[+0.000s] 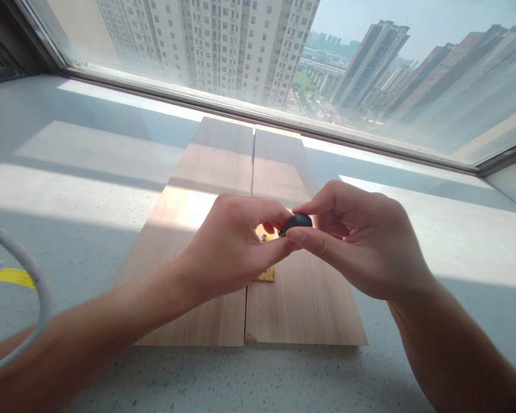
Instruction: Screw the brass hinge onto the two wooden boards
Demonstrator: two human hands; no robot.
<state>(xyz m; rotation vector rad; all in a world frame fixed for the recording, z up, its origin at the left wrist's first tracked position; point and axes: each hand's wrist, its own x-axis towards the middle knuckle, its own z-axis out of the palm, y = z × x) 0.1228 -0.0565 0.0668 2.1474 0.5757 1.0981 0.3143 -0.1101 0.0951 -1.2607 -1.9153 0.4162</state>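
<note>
Two light wooden boards (215,172) lie side by side on a grey speckled window ledge (90,172), with a narrow seam between them. A small brass hinge plate (265,274) sits across the seam, mostly hidden by my hands. My left hand (232,246) and my right hand (361,241) meet above it, both pinched on a small black rounded object (297,221). What the black object is I cannot make out. The fingertips of both hands touch each other around it.
A grey cable (34,275) curves in at the left edge, next to a yellow strip (8,276) on the ledge. A large window (284,57) with a dark frame runs along the back, showing tall buildings outside.
</note>
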